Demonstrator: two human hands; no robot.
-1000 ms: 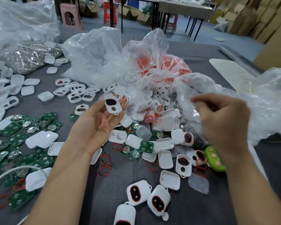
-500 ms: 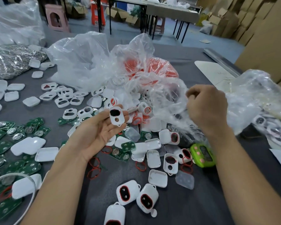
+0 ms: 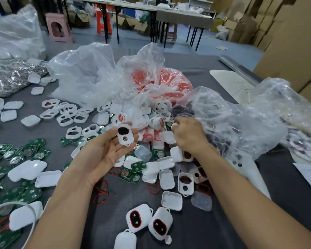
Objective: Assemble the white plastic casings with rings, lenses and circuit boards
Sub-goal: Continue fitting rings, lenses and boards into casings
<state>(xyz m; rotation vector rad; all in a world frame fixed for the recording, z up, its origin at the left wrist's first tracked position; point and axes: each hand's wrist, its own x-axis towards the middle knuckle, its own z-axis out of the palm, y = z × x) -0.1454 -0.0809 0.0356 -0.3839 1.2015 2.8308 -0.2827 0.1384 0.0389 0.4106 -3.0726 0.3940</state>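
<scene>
White casing (image 3: 125,134) smooth glossy plastic; bags (image 3: 241,119) crinkled clear film; table (image 3: 196,229) matt grey cloth.

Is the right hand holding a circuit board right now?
No: the right hand reaches palm-down into the pile at the clear plastic bag, no green board in it.

2 bare forearms, no sleeves; left hand (image 3: 104,155), right hand (image 3: 188,135) ungloved.

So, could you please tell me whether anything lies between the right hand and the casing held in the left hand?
Nothing visible does: the right hand is beside the white casing that the left hand holds up, with only a gap between them.
</scene>
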